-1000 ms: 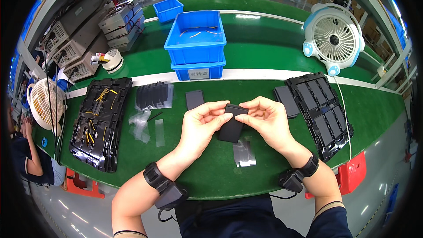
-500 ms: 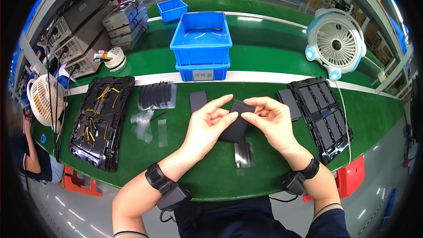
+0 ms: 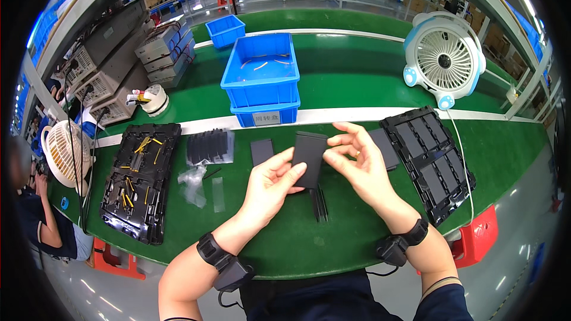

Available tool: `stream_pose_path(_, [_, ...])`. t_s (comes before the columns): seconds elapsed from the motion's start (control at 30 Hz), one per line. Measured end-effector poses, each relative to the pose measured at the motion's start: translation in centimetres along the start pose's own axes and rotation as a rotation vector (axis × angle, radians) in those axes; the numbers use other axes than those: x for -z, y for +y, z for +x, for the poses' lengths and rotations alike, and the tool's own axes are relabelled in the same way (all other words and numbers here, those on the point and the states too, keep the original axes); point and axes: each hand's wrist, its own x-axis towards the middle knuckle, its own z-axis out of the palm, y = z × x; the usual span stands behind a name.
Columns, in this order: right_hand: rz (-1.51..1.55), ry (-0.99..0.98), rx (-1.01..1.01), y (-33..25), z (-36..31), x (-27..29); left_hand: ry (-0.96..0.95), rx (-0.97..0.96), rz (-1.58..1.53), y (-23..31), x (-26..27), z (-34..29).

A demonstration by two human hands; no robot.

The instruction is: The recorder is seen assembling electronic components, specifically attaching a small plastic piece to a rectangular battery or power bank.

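Note:
My left hand (image 3: 270, 185) grips a flat black rectangular block (image 3: 309, 157) by its left side, thumb on the face. At the block's upper right edge, my right hand (image 3: 360, 163) has its thumb and a bent finger closed in, with the index finger raised. Under the block's lower end, dark glossy strips (image 3: 320, 205) lie on the green table. Another flat black block (image 3: 262, 151) rests just beyond my left hand. Beyond my right hand lies a further dark block (image 3: 384, 147), beside a black tray (image 3: 429, 163) holding several such blocks.
Left of my hands are a stack of black strips (image 3: 210, 146), crumpled clear film (image 3: 193, 183) and a black tray (image 3: 134, 193) with yellow-ended pieces. Stacked blue bins (image 3: 262, 92) stand ahead. Fans (image 3: 445, 59) stand at both sides; a white cable crosses the right tray.
The block has turned more upright, showing its broad face. My right index finger has lifted from its top edge. The glossy piece below now appears as dark strips. The view has shifted slightly.

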Motion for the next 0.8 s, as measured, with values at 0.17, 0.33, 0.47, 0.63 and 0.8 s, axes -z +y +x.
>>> stream_pose_path(0.17, [-0.124, -0.416, -0.435, 0.5, 0.5, 2.2, 0.094, -0.065, -0.112, 0.4, 0.8, 0.4])
stream_pose_path(0.33, [0.075, -0.581, -0.534, 0.1, 0.5, 2.0, 0.116, -0.113, -0.150, 1.2, 0.5, -0.1])
stream_pose_path(0.47, [0.175, -0.669, -0.562, 0.5, 0.8, 2.5, 0.131, -0.120, -0.146, 1.7, 0.6, -0.2])
stream_pose_path(0.63, [-0.281, -0.643, -0.468, -0.4, -0.4, 2.0, 0.272, -0.173, -0.048, 2.3, 2.4, 0.7])
stream_pose_path(0.8, [-1.103, -0.393, -0.085, -4.5, -1.2, 2.2, 0.161, -0.113, 0.019, 1.9, 1.7, 0.2])
